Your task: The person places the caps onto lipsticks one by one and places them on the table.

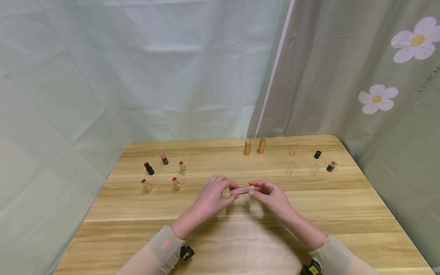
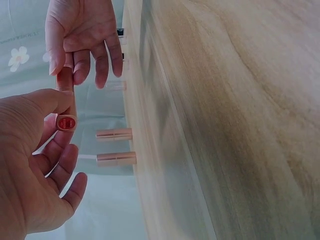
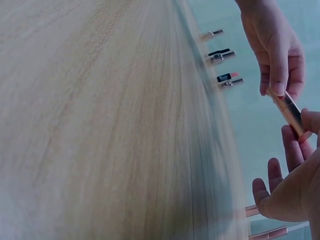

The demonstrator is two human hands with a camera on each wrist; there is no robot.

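Observation:
A rose-gold lipstick tube (image 1: pixel 242 190) is held sideways above the middle of the table, one end in each hand. My left hand (image 1: pixel 214 194) pinches its left end between thumb and fingers. In the left wrist view that end of the lipstick tube (image 2: pixel 66 122) carries a red round label. My right hand (image 1: pixel 271 196) pinches the opposite end between thumb and index finger, its other fingers extended in the right wrist view. The tube looks capped, with a seam around its middle.
Several uncapped lipsticks (image 1: pixel 177 184) stand on the left of the wooden table (image 1: pixel 275 244). Two closed copper tubes (image 1: pixel 248 147) stand at the back. To the right are several clear caps (image 1: pixel 291 168), a black cap (image 1: pixel 317 154) and a small black-and-clear piece (image 1: pixel 331 166). Curtains (image 1: pixel 192 68) hang behind.

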